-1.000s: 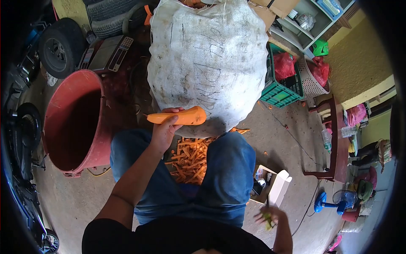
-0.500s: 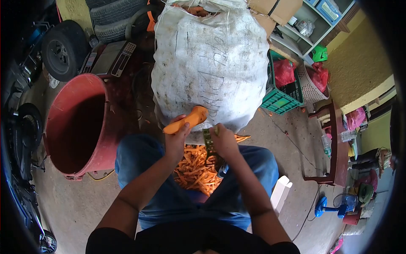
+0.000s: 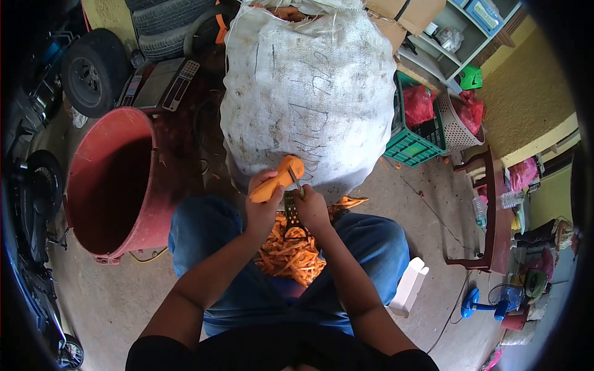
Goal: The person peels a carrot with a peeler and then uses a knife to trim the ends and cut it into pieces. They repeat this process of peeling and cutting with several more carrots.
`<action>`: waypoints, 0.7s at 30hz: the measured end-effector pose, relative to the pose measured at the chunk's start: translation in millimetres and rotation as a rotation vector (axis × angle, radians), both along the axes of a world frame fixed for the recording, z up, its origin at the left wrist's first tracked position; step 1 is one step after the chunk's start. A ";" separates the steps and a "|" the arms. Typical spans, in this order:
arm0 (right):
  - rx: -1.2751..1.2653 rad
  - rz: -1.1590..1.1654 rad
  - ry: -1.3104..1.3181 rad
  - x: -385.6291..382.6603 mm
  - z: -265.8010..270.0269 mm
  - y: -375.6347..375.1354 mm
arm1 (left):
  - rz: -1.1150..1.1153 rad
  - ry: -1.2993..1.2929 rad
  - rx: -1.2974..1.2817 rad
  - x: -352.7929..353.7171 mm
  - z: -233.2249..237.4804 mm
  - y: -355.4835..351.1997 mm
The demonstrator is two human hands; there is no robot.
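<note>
My left hand (image 3: 263, 201) is wrapped round a thick orange carrot (image 3: 272, 182), held tilted with its wide end up and to the right. My right hand (image 3: 309, 206) is closed on the handle of a peeler (image 3: 293, 177), whose metal head touches the carrot's right side. Behind both hands stands a large white sack (image 3: 309, 93) with dark writing. Between my knees lies a heap of orange peelings (image 3: 291, 256), inside a container mostly hidden from sight. A dark perforated strip (image 3: 291, 213) hangs below my right hand.
At the left a large red tub (image 3: 158, 204) leans open toward me. Tyres (image 3: 93, 74) and a scale (image 3: 161, 83) stand behind it. To the right are a green crate (image 3: 414, 145), a white basket (image 3: 455, 127), a wooden frame (image 3: 495, 216) and a white box (image 3: 408, 287).
My right hand has moved left and the peeler now meets the carrot. My left hand and the carrot have shifted slightly right, and the carrot is tilted more steeply.
</note>
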State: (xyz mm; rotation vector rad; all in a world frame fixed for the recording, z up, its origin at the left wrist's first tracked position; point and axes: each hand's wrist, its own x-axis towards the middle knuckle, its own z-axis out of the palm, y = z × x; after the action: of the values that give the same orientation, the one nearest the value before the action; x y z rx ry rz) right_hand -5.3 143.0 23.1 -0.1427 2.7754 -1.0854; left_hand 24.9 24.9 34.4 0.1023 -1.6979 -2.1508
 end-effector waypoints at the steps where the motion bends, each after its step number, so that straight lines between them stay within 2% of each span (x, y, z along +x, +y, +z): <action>1: -0.001 -0.002 -0.001 -0.3 -0.5 -0.2 | -0.002 -0.001 -0.001 -0.3 -1.4 -0.2; 13: 0.126 -0.021 -0.051 -16.0 -1.8 0.1 | 0.046 0.048 -0.143 0.7 -5.1 7.1; 15: 0.171 -0.060 -0.097 -18.1 0.7 -1.4 | 0.072 0.108 -0.288 1.7 -4.5 7.6; 21: 0.206 -0.127 -0.129 -24.4 -2.8 -4.0 | 0.085 0.054 -0.305 4.8 1.5 10.7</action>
State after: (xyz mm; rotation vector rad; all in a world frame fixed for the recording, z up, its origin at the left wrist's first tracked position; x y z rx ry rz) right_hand -29.6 139.0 20.3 0.1261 2.7876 -0.7953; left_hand 29.7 35.6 36.0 0.0295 -1.9299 -1.7950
